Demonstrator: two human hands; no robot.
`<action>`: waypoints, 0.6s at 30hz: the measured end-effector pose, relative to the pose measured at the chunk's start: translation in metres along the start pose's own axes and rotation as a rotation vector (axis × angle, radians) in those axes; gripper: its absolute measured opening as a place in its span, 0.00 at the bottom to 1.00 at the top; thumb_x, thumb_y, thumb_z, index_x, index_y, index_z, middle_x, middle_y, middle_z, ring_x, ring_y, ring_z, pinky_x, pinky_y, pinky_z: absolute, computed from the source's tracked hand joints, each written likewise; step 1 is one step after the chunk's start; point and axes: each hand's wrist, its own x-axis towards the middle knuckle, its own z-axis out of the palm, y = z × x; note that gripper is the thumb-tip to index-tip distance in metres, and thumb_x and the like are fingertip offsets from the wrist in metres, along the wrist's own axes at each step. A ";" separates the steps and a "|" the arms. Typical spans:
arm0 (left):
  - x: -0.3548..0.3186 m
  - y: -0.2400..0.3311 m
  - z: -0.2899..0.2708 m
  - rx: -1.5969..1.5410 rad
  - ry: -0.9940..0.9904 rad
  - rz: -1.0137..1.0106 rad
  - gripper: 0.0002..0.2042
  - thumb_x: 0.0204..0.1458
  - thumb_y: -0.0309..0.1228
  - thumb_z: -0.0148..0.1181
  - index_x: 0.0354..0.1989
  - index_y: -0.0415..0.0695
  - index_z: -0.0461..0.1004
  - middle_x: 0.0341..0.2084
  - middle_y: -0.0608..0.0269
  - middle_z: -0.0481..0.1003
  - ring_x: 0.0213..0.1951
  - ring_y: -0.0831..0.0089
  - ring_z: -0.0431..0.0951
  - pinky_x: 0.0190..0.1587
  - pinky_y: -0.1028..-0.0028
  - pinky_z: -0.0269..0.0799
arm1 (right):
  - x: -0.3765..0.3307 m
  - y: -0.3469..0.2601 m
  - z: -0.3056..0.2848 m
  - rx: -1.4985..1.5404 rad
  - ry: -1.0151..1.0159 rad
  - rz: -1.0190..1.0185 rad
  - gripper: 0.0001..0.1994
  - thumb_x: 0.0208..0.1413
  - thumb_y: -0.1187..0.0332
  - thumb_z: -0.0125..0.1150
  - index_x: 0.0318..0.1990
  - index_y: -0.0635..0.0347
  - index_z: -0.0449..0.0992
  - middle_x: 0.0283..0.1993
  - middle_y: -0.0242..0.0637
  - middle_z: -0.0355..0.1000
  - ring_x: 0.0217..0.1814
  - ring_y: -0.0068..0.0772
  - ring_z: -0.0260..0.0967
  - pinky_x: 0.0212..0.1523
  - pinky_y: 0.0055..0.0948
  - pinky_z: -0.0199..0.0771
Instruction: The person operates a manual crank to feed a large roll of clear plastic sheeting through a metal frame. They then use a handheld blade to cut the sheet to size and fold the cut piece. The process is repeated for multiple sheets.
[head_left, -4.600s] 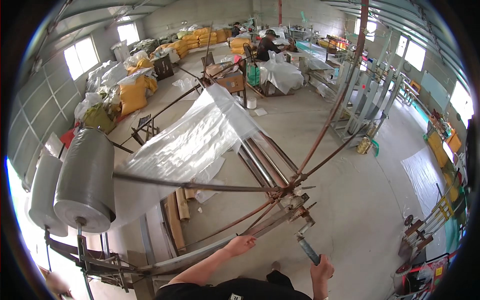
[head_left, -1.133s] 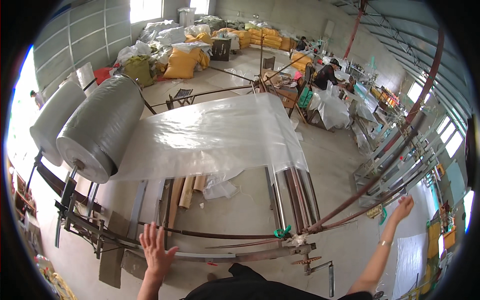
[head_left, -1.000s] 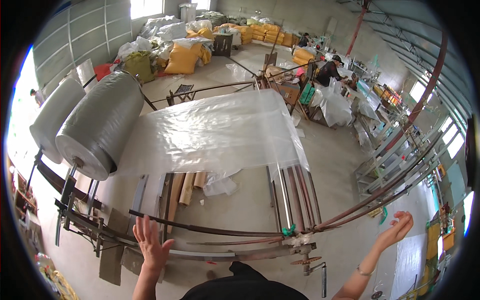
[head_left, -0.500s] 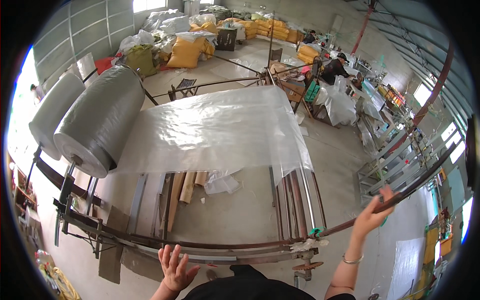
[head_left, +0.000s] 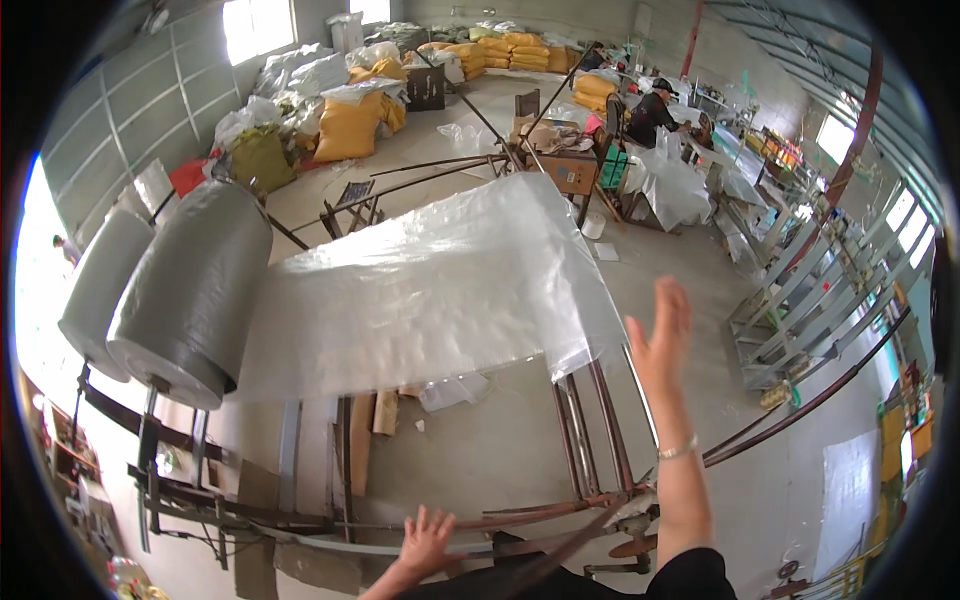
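A wide sheet of clear plastic film (head_left: pixel 400 310) runs from a large grey film roll (head_left: pixel 195 290) on the left across a metal frame to thin rollers (head_left: pixel 608 420) on the right. My right hand (head_left: pixel 662 340) is raised beside the sheet's right edge, its fingers stretched up and the thumb apart. Nothing is in it, and whether it touches the film I cannot tell. Low in front of me, my left hand (head_left: pixel 428 540) spreads its fingers near the frame's front rail (head_left: pixel 375 548), holding nothing. A bangle circles my right wrist.
Behind the grey roll stands a paler roll (head_left: pixel 105 285). A rusty handwheel (head_left: pixel 638 547) sits at the frame's near right corner. Dark bars (head_left: pixel 800 410) extend to the right. Yellow sacks (head_left: pixel 348 128) are piled at the back, and a person in black (head_left: pixel 652 115) works at the far right.
My right hand has left the dark bar at the right and come inward, up beside the film's edge. My left hand has shifted right. The whole view has turned a little.
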 end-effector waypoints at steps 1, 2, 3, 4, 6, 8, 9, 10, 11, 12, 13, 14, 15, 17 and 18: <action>-0.003 -0.002 0.025 -0.123 -0.041 0.049 0.43 0.42 0.59 0.60 0.63 0.44 0.57 0.61 0.49 0.60 0.64 0.46 0.53 0.59 0.44 0.52 | 0.006 0.004 0.034 0.091 -0.054 0.034 0.33 0.49 0.65 0.64 0.61 0.65 0.58 0.63 0.53 0.57 0.66 0.57 0.53 0.63 0.51 0.52; 0.002 -0.003 0.038 -0.248 -0.088 0.122 0.43 0.43 0.58 0.61 0.63 0.44 0.56 0.60 0.50 0.61 0.63 0.49 0.57 0.59 0.46 0.54 | 0.008 0.004 0.060 0.135 -0.076 0.076 0.33 0.48 0.65 0.65 0.61 0.65 0.58 0.62 0.52 0.58 0.65 0.55 0.54 0.62 0.50 0.53; 0.002 0.007 0.028 -0.818 0.123 0.205 0.38 0.50 0.51 0.60 0.64 0.42 0.54 0.60 0.49 0.61 0.62 0.53 0.61 0.61 0.54 0.56 | 0.011 -0.008 0.085 0.203 -0.103 0.117 0.34 0.47 0.64 0.66 0.61 0.65 0.58 0.61 0.52 0.59 0.65 0.53 0.54 0.61 0.50 0.54; 0.001 0.013 -0.007 -1.007 0.078 0.171 0.39 0.48 0.47 0.62 0.65 0.42 0.53 0.61 0.49 0.60 0.63 0.55 0.60 0.62 0.56 0.55 | 0.013 -0.023 0.098 0.288 -0.119 0.136 0.35 0.46 0.63 0.66 0.61 0.64 0.59 0.61 0.51 0.60 0.64 0.51 0.55 0.60 0.49 0.55; 0.012 0.030 -0.129 -1.368 -0.003 0.085 0.42 0.46 0.40 0.68 0.66 0.41 0.50 0.62 0.48 0.58 0.65 0.59 0.56 0.65 0.60 0.52 | 0.017 -0.049 0.112 0.376 -0.238 0.034 0.34 0.46 0.62 0.67 0.60 0.61 0.60 0.59 0.46 0.62 0.64 0.46 0.56 0.58 0.49 0.57; 0.007 0.045 -0.233 -1.426 0.052 0.284 0.43 0.48 0.37 0.66 0.68 0.44 0.45 0.65 0.48 0.53 0.66 0.61 0.54 0.65 0.58 0.51 | 0.012 -0.069 0.117 0.261 -0.327 0.004 0.34 0.46 0.62 0.68 0.60 0.60 0.61 0.59 0.44 0.62 0.63 0.45 0.57 0.57 0.50 0.57; -0.002 0.071 -0.264 -1.420 0.307 0.382 0.31 0.52 0.38 0.62 0.61 0.44 0.55 0.56 0.49 0.62 0.59 0.60 0.63 0.61 0.58 0.56 | 0.009 -0.072 0.121 0.298 -0.350 0.020 0.33 0.46 0.63 0.68 0.60 0.59 0.61 0.59 0.44 0.61 0.63 0.45 0.57 0.57 0.49 0.57; -0.002 0.095 -0.284 -1.408 0.552 0.494 0.20 0.56 0.39 0.57 0.53 0.44 0.66 0.48 0.50 0.71 0.51 0.59 0.71 0.56 0.58 0.62 | 0.002 -0.069 0.125 0.318 -0.378 0.039 0.33 0.46 0.63 0.68 0.59 0.58 0.62 0.59 0.45 0.61 0.63 0.45 0.57 0.57 0.47 0.57; 0.001 0.105 -0.298 -1.405 0.480 0.609 0.17 0.55 0.39 0.58 0.48 0.44 0.67 0.43 0.51 0.71 0.47 0.59 0.72 0.52 0.59 0.63 | -0.003 -0.067 0.128 0.344 -0.417 0.045 0.32 0.46 0.63 0.67 0.59 0.58 0.62 0.59 0.46 0.61 0.63 0.46 0.57 0.57 0.46 0.57; 0.003 0.112 -0.311 -1.405 0.418 0.714 0.15 0.54 0.39 0.59 0.43 0.43 0.68 0.39 0.52 0.71 0.43 0.59 0.72 0.49 0.60 0.64 | -0.007 -0.068 0.134 0.359 -0.456 0.081 0.32 0.46 0.63 0.67 0.59 0.57 0.62 0.60 0.45 0.61 0.64 0.45 0.56 0.57 0.47 0.57; 0.006 0.118 -0.322 -1.401 0.354 0.817 0.13 0.54 0.39 0.60 0.38 0.43 0.68 0.34 0.54 0.72 0.39 0.59 0.73 0.45 0.61 0.65 | -0.011 -0.068 0.142 0.374 -0.496 0.117 0.32 0.46 0.63 0.67 0.60 0.57 0.62 0.60 0.45 0.61 0.64 0.45 0.56 0.58 0.49 0.57; 0.009 0.123 -0.329 -1.409 0.295 0.919 0.12 0.53 0.39 0.60 0.33 0.43 0.69 0.30 0.55 0.72 0.35 0.59 0.73 0.41 0.62 0.66 | -0.017 -0.067 0.150 0.381 -0.549 0.148 0.32 0.47 0.63 0.67 0.60 0.57 0.61 0.60 0.44 0.60 0.64 0.44 0.55 0.58 0.50 0.57; 0.014 0.125 -0.333 -1.414 0.222 1.031 0.13 0.53 0.39 0.61 0.27 0.42 0.70 0.25 0.56 0.72 0.31 0.59 0.73 0.37 0.63 0.67 | -0.023 -0.063 0.159 0.366 -0.579 0.167 0.32 0.47 0.63 0.66 0.60 0.57 0.61 0.61 0.45 0.59 0.65 0.44 0.55 0.59 0.51 0.57; 0.014 0.124 -0.323 -1.514 0.212 1.143 0.16 0.54 0.38 0.60 0.19 0.43 0.67 0.15 0.62 0.67 0.21 0.62 0.69 0.27 0.65 0.65 | -0.034 -0.061 0.183 0.359 -0.603 0.200 0.33 0.47 0.64 0.67 0.60 0.58 0.60 0.62 0.45 0.59 0.66 0.44 0.54 0.59 0.51 0.58; 0.012 0.122 -0.312 -1.578 0.290 1.108 0.17 0.54 0.39 0.59 0.19 0.43 0.67 0.14 0.62 0.67 0.20 0.63 0.68 0.26 0.65 0.65 | -0.040 -0.050 0.193 0.336 -0.616 0.223 0.33 0.47 0.64 0.67 0.60 0.58 0.60 0.62 0.45 0.58 0.66 0.44 0.54 0.58 0.52 0.58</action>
